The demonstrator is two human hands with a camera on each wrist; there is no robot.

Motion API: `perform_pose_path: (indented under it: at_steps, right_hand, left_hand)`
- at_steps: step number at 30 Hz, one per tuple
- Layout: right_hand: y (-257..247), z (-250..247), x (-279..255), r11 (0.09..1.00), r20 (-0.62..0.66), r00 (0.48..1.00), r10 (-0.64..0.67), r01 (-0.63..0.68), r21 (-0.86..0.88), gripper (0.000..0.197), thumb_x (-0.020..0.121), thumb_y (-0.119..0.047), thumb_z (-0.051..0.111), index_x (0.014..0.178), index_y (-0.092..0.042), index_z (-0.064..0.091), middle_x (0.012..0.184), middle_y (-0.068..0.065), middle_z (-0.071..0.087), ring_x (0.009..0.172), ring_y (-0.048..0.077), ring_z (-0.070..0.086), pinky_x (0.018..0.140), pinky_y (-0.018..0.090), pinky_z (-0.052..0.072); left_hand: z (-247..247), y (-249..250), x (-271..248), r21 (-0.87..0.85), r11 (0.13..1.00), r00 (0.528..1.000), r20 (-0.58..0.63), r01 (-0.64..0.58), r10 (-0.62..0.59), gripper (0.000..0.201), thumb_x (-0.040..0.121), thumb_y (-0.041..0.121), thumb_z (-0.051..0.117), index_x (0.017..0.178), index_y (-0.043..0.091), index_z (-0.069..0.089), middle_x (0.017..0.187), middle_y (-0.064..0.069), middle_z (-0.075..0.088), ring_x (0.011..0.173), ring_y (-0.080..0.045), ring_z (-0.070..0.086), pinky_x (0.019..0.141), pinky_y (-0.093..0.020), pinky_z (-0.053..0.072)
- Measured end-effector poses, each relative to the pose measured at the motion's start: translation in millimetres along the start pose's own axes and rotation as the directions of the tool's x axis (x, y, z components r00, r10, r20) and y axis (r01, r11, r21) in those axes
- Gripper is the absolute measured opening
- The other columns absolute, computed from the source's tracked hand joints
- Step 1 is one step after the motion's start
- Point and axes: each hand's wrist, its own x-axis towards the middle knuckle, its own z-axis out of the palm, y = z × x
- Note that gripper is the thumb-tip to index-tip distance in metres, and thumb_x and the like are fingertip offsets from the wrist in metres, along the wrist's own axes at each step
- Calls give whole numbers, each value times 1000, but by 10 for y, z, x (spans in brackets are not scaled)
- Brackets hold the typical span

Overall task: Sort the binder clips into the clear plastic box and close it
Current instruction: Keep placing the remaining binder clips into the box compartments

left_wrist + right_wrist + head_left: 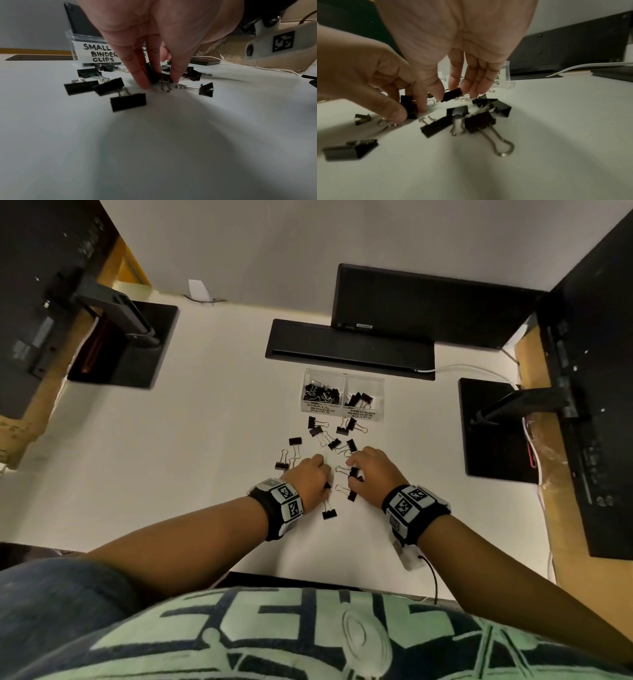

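Loose binder clips (pixel 322 440) lie on the desk (pixel 212 412); the clear plastic box (pixel 342 395) sits at their 12 o'clock

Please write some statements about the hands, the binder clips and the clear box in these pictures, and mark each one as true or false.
1. The clear plastic box is closed by a lid. False: it stands open, with clips visible in both compartments.
2. Loose binder clips lie on the desk between the box and the hands. True.
3. The left hand rests flat on the desk, away from every clip. False: its fingertips close around a black clip.
4. The left compartment carries the label "SMALL BINDER CLIPS". True.
5. The right hand pinches a black clip. True.
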Motion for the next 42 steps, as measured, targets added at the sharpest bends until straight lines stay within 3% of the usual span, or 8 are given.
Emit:
perform_pose_path:
  at_steps: [10,14,23,30,34,37,39,42]
  right_hand:
    - [-44,140,-88,996,-1,996,87,-87,-14,30,87,-9,55,117,-9,58,124,8,48,113,24,49,92,32,45]
    - [-55,135,-43,988,-18,991,135,-133,77,27,85,-5,58,112,-9,60,122,10,50,114,24,49,91,26,41]
    - [-97,106,-18,971,-18,986,163,-157,181,26,83,2,54,99,-15,65,111,6,59,101,21,54,90,30,47]
    - [30,-316,95,810,-81,935,344,-252,530,18,85,-7,63,101,-15,68,91,-7,59,77,7,56,62,12,42]
    - [98,-667,295,727,-142,900,412,-231,647,19,86,-6,62,102,-15,68,94,-7,60,94,13,56,85,29,50]
    - [68,-876,499,661,-118,894,432,-224,716,21,88,-2,59,105,-11,67,84,-8,55,87,18,60,66,28,60]
    - [51,-952,668,715,-152,889,431,-234,659,23,89,-2,59,107,-13,67,89,-4,57,85,22,65,59,26,59]
    - [35,-958,905,861,-253,889,383,-244,446,25,88,-8,59,107,-20,68,108,5,64,91,24,67,75,30,56]
  left_hand:
    - [-58,-35,47,-56,998,999,-27,-31,30,18,87,2,46,99,2,59,104,-14,54,93,-32,57,76,-37,49]
    - [-213,16,109,-250,968,995,-94,-11,-13,30,87,-1,45,112,9,58,115,-11,58,104,-28,58,88,-33,46]
    - [-777,275,604,-428,901,959,-277,-72,-54,44,88,4,58,129,18,48,118,-8,61,104,-22,60,89,-29,48]
    - [-1083,272,1036,-459,888,940,-286,38,-188,37,89,10,61,123,19,52,111,-6,66,98,-22,64,81,-27,50]
    - [-1150,263,1164,-467,881,923,-302,74,-237,34,92,14,58,125,18,52,113,-8,65,100,-23,63,81,-27,47]
    - [-1140,258,1174,-454,888,924,-304,72,-230,33,93,10,53,125,16,53,118,-8,62,103,-22,61,87,-28,48]
    - [-1119,240,1137,-430,901,923,-320,61,-215,31,92,7,51,122,14,55,119,-8,60,104,-22,60,86,-25,45]
    - [-1134,219,1050,-430,900,927,-304,71,-218,28,91,2,49,115,12,59,118,-9,59,102,-23,60,87,-24,46]
